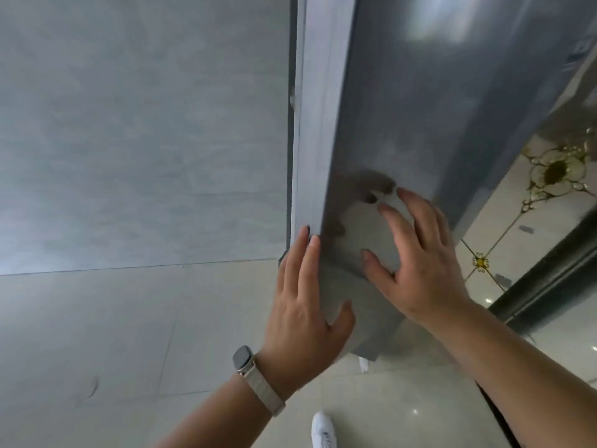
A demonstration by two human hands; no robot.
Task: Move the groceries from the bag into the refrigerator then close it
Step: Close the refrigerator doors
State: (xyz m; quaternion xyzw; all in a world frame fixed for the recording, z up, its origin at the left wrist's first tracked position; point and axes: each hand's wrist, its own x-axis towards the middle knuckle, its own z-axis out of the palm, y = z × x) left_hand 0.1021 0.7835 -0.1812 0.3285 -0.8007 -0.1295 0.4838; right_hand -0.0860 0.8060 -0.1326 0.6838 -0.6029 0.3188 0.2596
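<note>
The grey refrigerator door fills the upper middle and right of the head view, seen from close up. My right hand lies flat on the door's glossy front with its fingers spread. My left hand rests on the door's left edge, fingers straight along the edge and thumb on the front face. A watch with a pale band sits on my left wrist. No bag or groceries are in view, and the fridge's inside is hidden.
A grey wall stands to the left of the fridge. Pale floor tiles lie below, with a gold-patterned tile at the right. A white shoe shows at the bottom edge.
</note>
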